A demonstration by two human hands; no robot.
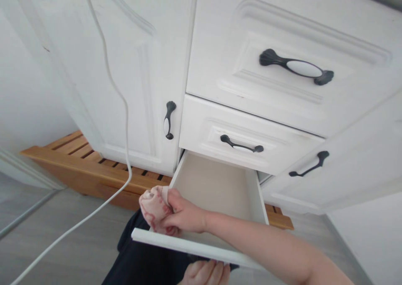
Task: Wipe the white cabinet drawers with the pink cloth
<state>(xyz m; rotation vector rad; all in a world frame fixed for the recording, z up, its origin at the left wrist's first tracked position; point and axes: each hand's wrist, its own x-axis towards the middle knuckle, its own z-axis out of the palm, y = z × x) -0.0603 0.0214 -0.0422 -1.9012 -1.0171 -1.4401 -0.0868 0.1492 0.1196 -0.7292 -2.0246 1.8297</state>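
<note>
Gripping a dark handle (234, 267), the left hand (205, 273) curls its fingers under a pulled-out white drawer's front edge (188, 244); by its left wall, the right hand (188, 216) clenches pink-and-white crumpled cloth (153, 208), pale drawer bottom (221, 182) spreading behind.

The drawer (220, 180) is open from above; right forearm (251, 237) crosses its front; cord (127, 130) hangs left.

You faced a white cupboard (220, 46) with black handles (297, 67); slatted brown wood (94, 170) showed under it, and the floor (91, 247) was grey.
</note>
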